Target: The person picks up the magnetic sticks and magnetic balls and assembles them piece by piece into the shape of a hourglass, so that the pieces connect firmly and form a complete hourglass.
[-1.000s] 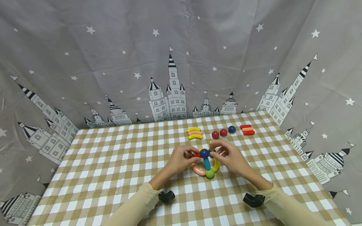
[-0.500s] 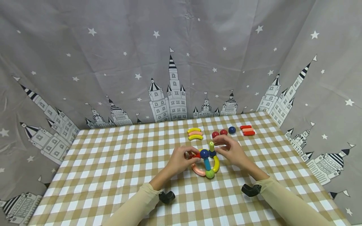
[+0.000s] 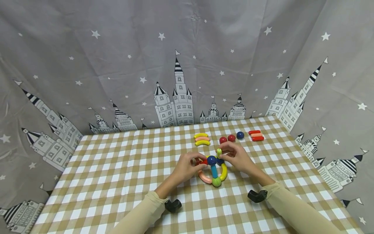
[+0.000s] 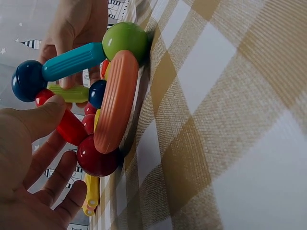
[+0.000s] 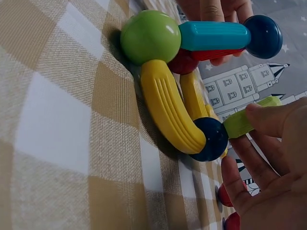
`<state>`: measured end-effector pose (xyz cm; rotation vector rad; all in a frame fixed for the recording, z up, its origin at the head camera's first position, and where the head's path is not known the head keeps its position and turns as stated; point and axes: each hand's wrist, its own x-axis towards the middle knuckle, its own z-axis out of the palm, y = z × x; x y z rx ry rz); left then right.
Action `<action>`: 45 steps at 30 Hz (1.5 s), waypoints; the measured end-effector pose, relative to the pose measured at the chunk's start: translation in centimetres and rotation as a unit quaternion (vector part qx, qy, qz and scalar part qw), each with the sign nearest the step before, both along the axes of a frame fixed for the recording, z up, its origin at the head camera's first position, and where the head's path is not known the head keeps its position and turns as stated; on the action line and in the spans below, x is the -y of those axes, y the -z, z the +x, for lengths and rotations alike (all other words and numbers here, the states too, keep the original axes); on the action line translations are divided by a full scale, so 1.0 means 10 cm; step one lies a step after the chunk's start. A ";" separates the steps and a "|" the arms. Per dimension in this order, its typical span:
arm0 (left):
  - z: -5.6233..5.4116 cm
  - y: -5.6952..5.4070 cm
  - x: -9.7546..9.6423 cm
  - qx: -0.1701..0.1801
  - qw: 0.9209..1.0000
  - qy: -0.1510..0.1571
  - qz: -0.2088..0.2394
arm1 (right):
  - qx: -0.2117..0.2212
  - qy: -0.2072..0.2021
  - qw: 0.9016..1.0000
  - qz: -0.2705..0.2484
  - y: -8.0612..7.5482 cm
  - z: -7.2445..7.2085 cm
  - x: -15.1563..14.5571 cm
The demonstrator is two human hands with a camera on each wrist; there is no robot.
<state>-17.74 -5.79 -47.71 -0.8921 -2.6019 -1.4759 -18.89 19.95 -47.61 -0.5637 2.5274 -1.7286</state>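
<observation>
A toy frame of balls and rods stands on the cloth before me. Its top dark blue ball joins a teal rod, which slants down to a green ball. My left hand pinches the red rod between that top ball and a dark red ball. With thumb and fingers my right hand grips a light green rod, standing on the lower dark blue ball. Curved yellow and peach rods run along the base.
Behind the frame lie curved yellow and peach rods. Two red balls and a dark blue ball sit right of them, then short red and peach rods. A checked cloth covers the table; a grey curtain hangs behind.
My right hand has drawn back from beside the top blue ball, uncovering the light green rod, and now grips that rod. The left hand keeps its hold on the red rod.
</observation>
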 end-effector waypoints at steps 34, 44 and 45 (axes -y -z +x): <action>0.06 -0.13 -0.04 -0.027 0.999 0.016 0.031 | -0.039 -0.028 0.998 0.033 0.01 0.33 -0.09; 0.06 -0.14 -0.10 -0.003 0.999 -0.009 0.034 | -0.039 -0.034 0.998 0.039 0.04 0.37 -0.09; 0.06 -0.14 -0.10 -0.001 0.999 -0.008 0.034 | -0.040 -0.032 0.998 0.041 0.04 0.37 -0.08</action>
